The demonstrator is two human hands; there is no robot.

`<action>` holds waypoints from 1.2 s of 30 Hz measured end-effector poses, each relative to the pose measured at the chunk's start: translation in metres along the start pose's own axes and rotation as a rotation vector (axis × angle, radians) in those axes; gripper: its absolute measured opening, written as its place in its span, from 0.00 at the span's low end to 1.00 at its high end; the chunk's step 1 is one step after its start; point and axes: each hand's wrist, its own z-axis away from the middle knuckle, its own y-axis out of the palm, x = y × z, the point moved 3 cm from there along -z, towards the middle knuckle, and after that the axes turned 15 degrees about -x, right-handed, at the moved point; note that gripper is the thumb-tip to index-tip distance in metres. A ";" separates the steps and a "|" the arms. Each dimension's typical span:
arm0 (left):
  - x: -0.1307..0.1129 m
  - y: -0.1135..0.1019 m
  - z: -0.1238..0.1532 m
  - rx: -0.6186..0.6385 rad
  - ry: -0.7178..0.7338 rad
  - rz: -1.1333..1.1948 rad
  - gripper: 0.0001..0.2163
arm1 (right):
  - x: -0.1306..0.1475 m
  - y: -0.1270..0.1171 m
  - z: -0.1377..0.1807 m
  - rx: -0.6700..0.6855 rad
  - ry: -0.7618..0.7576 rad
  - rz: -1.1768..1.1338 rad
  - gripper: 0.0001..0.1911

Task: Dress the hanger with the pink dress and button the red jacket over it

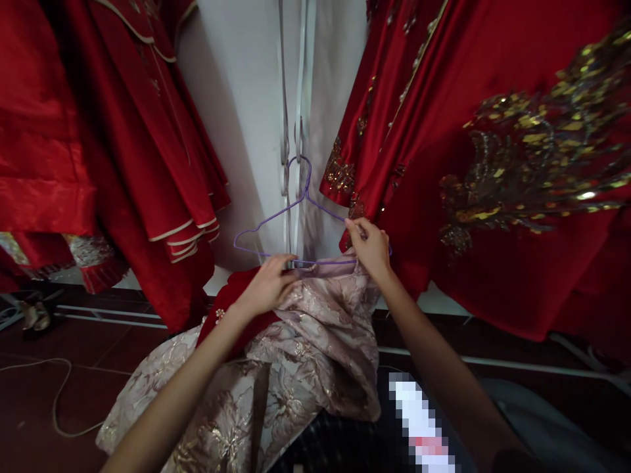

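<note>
A purple wire hanger hangs by its hook from a strip on the wall ahead of me. My right hand is closed around the hanger's right shoulder, with the dress's top edge bunched beneath it. At the hanger's lower bar, my left hand has its fingers bent over the upper edge of the dress; the fingertips are partly hidden. The dress is pinkish beige with a metallic floral pattern, and it drapes down toward my lap. Red cloth with a small beaded ornament shows beside my left wrist.
Red garments with pale piping hang on the left. To the right hang red garments with gold sequin embroidery. A white metal rail runs low on the right, and a cable lies on the dark tiled floor.
</note>
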 end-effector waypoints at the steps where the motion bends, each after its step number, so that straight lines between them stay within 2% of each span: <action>1: 0.018 -0.007 0.008 -0.007 -0.049 -0.024 0.12 | -0.001 -0.001 -0.003 0.004 -0.004 0.000 0.22; 6: 0.121 -0.037 0.060 -0.292 -0.483 -0.153 0.13 | -0.004 -0.004 -0.011 0.030 0.000 -0.004 0.23; 8: 0.146 -0.039 0.074 -0.347 -0.566 -0.144 0.14 | -0.003 -0.004 -0.011 0.037 0.005 -0.003 0.23; 10: 0.158 -0.035 0.080 -0.356 -0.607 -0.124 0.14 | -0.003 -0.004 -0.010 0.042 0.008 -0.007 0.23; 14: 0.161 -0.030 0.074 -0.341 -0.639 -0.083 0.14 | -0.003 -0.005 -0.012 0.033 -0.003 0.005 0.24; 20: 0.159 -0.037 0.067 -0.320 -0.618 -0.087 0.16 | -0.006 -0.007 -0.016 0.031 -0.020 0.012 0.25; 29: 0.169 -0.037 0.088 -0.256 -0.617 0.005 0.17 | -0.007 -0.005 -0.015 0.046 -0.002 0.007 0.24; 36: 0.171 -0.040 0.083 -0.231 -0.619 0.026 0.19 | -0.006 -0.008 -0.018 0.059 0.000 0.006 0.23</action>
